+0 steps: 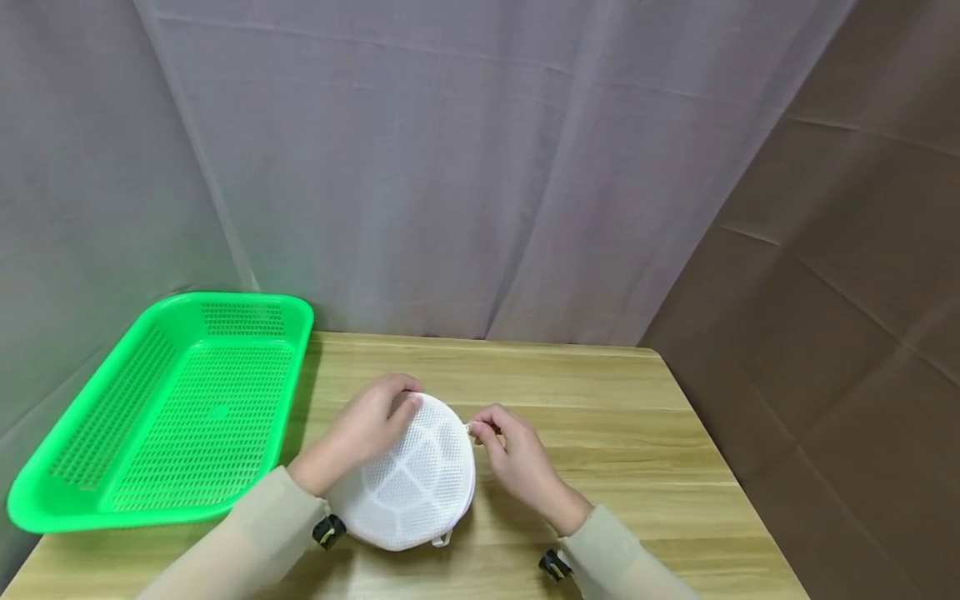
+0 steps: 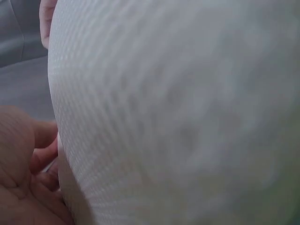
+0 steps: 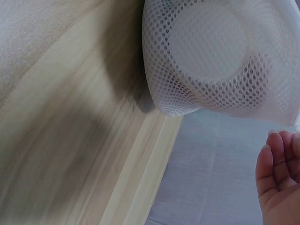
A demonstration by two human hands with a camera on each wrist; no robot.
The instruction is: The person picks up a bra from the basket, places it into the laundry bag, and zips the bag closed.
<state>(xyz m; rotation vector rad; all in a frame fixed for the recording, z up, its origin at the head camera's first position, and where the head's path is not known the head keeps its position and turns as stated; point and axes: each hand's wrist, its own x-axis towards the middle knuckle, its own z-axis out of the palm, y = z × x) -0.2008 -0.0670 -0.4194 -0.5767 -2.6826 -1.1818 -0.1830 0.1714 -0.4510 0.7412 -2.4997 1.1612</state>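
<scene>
A round white mesh laundry bag (image 1: 416,479) stands over the table, its flat ribbed face turned up toward the head camera. My left hand (image 1: 375,421) grips its upper left rim, thumb on the mesh face and fingers over the far side. At the bag's right edge, my right hand (image 1: 513,458) pinches a small white zipper pull (image 1: 468,427) between thumb and forefinger. A small fabric loop (image 1: 442,540) hangs at the lower edge. In the right wrist view, the bag's mesh side (image 3: 211,101) bulges above the wood, with the right fingertips just below its edge.
To the left, a green plastic basket (image 1: 302,367) with slotted walls sits on the wooden table (image 1: 600,408). A grey curtain (image 1: 420,167) hangs behind the table's back edge, and a brown cloth (image 1: 847,358) hangs along the right side.
</scene>
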